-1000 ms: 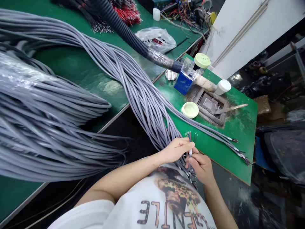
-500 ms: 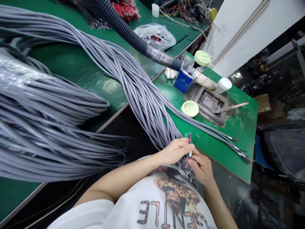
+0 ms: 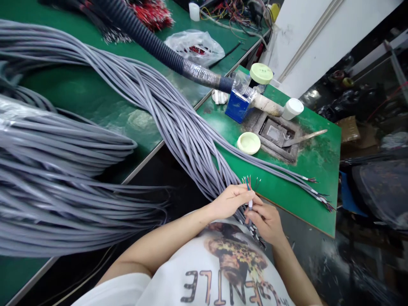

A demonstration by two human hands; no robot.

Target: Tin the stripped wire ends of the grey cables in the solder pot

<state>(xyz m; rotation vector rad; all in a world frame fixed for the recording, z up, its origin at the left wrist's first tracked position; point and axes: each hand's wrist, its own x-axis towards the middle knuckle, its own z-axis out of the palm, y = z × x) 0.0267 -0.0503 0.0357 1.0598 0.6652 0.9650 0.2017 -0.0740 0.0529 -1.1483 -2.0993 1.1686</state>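
Close to my chest, my left hand (image 3: 234, 200) pinches the coloured wires (image 3: 248, 183) that fan out of a stripped cable end. Just below, my right hand (image 3: 265, 221) grips the grey cable (image 3: 250, 207) near its white sleeve. The wires are red, blue, green and dark, with bare or tinned tips pointing up. A thick bundle of grey cables (image 3: 178, 123) runs from the upper left down to my hands. More stripped ends (image 3: 255, 233) hang beneath my right hand, partly hidden by it.
Several finished cable ends (image 3: 318, 197) lie across the green table (image 3: 306, 221). Behind them are a solder pot (image 3: 277, 131) with a scraper (image 3: 306, 138), a pale lid (image 3: 248, 143), a white cup (image 3: 292, 109) and a black hose (image 3: 149, 40). Coiled grey cables (image 3: 63, 191) lie left.
The whole scene has shifted slightly left as the head camera turned. Both hands keep hold of the same cable end, and the wires still point upward.
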